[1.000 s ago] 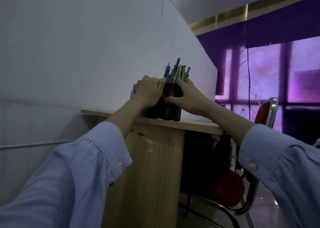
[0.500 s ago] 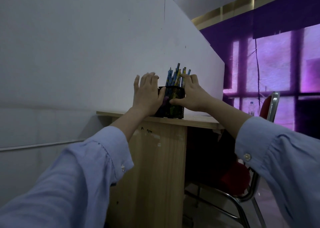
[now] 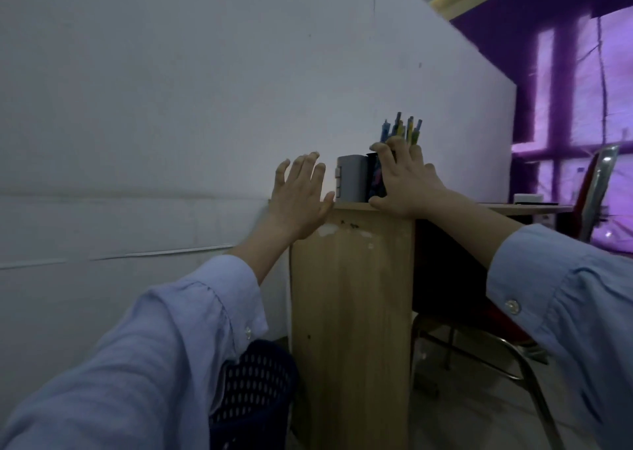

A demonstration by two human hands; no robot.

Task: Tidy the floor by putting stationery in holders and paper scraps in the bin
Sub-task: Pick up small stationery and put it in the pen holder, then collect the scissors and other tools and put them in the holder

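Pen holder [image 3: 376, 179], pens [image 3: 402, 129] inside, upright on surface [image 3: 534, 208] beside grey box [image 3: 351, 182]. Right hand [image 3: 404, 182] flat against it, grip wide; left hand [image 3: 301, 193] spread, apart from holder. Push low, gently: top-heavy, likely tips.

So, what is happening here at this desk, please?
A person in a light blue shirt is at a wooden desk. The right hand rests, spread flat, against the black pen holder, which stands full of pens on the desk end beside a grey box. The left hand hovers open, left of the box, holding nothing. A dark perforated bin stands on the floor below.
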